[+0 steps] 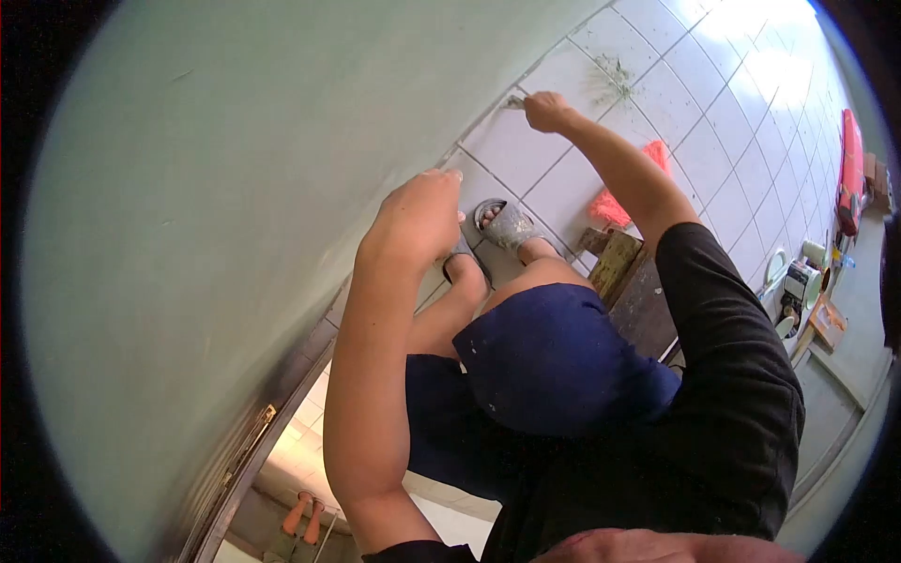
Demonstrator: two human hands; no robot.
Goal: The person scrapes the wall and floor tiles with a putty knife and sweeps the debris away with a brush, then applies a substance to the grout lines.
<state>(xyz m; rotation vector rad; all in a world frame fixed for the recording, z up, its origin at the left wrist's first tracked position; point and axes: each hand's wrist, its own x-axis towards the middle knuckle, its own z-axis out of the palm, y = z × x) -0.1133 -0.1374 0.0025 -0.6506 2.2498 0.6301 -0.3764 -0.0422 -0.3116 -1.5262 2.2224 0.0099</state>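
My right hand is closed around a small tool that looks like a scraper. Its tip is at the seam where the white tiled floor meets the pale green wall. My left hand is beside the wall, nearer to me, with its fingers curled inward. Whether anything is in them is hidden by the back of the hand. A pinkish-red cloth lies on the tiles beneath my right forearm. Greenish-grey crumbs are scattered on the floor beyond my right hand.
My sandalled feet are on the tiles close to the wall. A worn wooden stool stands by my leg. Containers and a box are at the right, with a long red object farther off. A doorway opens at lower left.
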